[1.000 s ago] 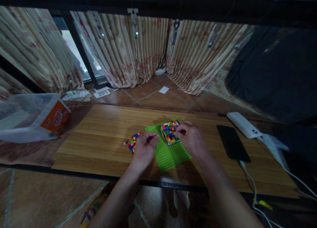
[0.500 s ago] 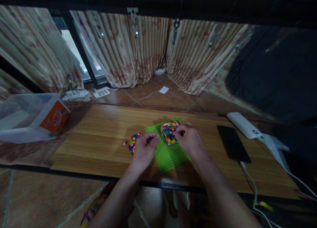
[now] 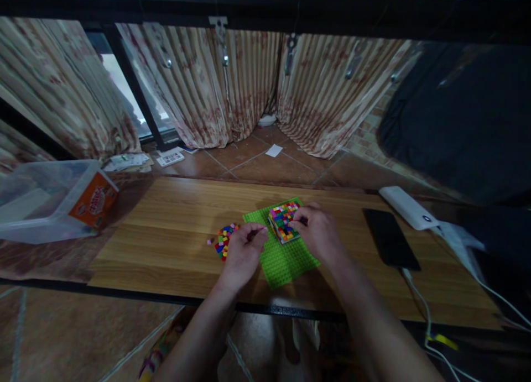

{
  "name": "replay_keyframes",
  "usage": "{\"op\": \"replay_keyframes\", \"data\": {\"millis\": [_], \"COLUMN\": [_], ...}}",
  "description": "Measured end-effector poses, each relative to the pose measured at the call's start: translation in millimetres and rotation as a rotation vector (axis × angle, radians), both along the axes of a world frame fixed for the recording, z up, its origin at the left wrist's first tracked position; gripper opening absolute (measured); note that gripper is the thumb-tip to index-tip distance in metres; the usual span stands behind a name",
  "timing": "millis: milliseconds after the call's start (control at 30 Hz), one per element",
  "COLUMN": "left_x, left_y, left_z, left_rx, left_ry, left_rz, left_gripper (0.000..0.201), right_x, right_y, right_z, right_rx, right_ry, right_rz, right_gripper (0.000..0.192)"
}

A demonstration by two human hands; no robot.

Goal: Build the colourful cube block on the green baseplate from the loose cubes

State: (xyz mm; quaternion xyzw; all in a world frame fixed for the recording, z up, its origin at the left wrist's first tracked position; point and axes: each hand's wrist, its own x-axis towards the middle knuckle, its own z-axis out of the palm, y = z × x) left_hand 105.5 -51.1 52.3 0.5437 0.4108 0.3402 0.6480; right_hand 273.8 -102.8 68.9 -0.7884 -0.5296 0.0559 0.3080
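Observation:
A green studded baseplate (image 3: 286, 266) lies on the wooden table, bearing a block built of many small coloured toy bricks (image 3: 284, 220). My left hand (image 3: 245, 249) is closed in a pinch over the plate's left edge, with a small pale pink toy brick at its fingertips. Just right of the block, my right hand (image 3: 317, 230) reaches its pinched thumb and forefinger to the block's top; whatever they grip is hidden. A pile of loose toy bricks (image 3: 224, 242) lies left of the plate, partly behind my left hand. One pink brick (image 3: 209, 242) sits apart from it.
On the table's right are a black phone (image 3: 390, 239) with a white cable (image 3: 418, 296) and a white power bank (image 3: 406, 208). A clear plastic bin (image 3: 50, 227) with an orange label stands at the left. Curtains (image 3: 249, 94) hang beyond the table (image 3: 166, 221).
My right fingers have shifted slightly left over the top of the block. The left hand keeps its pinch nearly in place. The view has tilted very slightly.

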Motion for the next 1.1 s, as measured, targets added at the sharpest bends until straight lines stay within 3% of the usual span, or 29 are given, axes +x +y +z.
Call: {"op": "replay_keyframes", "data": {"millis": [200, 367, 533, 800, 1100], "left_x": [3, 7, 9, 12, 13], "left_y": [-4, -8, -10, -14, -15], "left_z": [0.2, 5.1, 6.5, 8.4, 8.4], "left_rx": [-0.081, -0.247, -0.339, -0.388, -0.379], "left_ry": [-0.043, -0.121, -0.173, -0.278, -0.287], "left_rz": [-0.014, -0.03, -0.088, -0.157, -0.19], "left_gripper": [0.019, 0.028, 0.037, 0.038, 0.04], "right_x": [4, 15, 9, -11, -10], "right_y": [-5, -16, -19, -17, -17], "right_z": [-5.9, 0.7, 10.1, 13.0, 13.0], "right_rx": [0.071, 0.175, 0.276, 0.163, 0.141], "right_ry": [0.012, 0.13, 0.273, 0.342, 0.311], "right_rz": [0.026, -0.011, 0.192, 0.41, 0.406], "right_gripper": [0.008, 0.021, 0.018, 0.014, 0.012]}}
